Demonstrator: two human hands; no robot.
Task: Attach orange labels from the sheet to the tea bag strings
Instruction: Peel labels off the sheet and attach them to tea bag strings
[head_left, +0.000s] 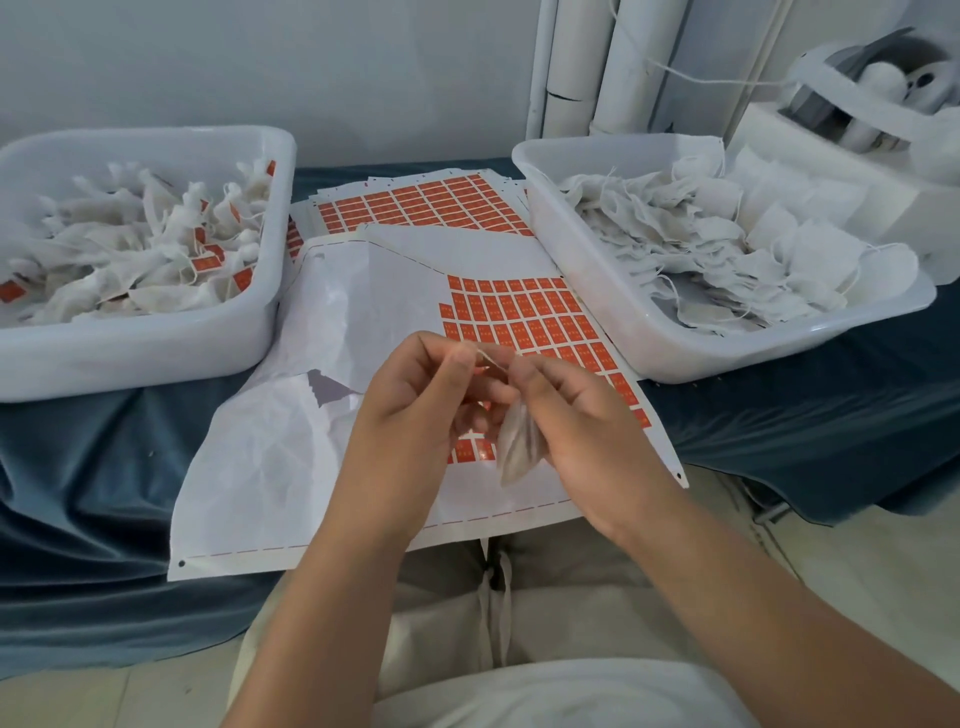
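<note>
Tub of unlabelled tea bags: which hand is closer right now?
Right. The right hand, gripping a tea bag, is just left of the tub at its near corner, over the label sheet. The left hand is farther left, beyond the right hand, pinching the string.

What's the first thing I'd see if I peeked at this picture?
Probably the left hand and right hand in the middle, pinching a thin string with a tea bag dangling below. Under them lies a white sheet with bright orange labels on its right part. A left tub holds labelled bags; a right tub holds plain ones.
</note>
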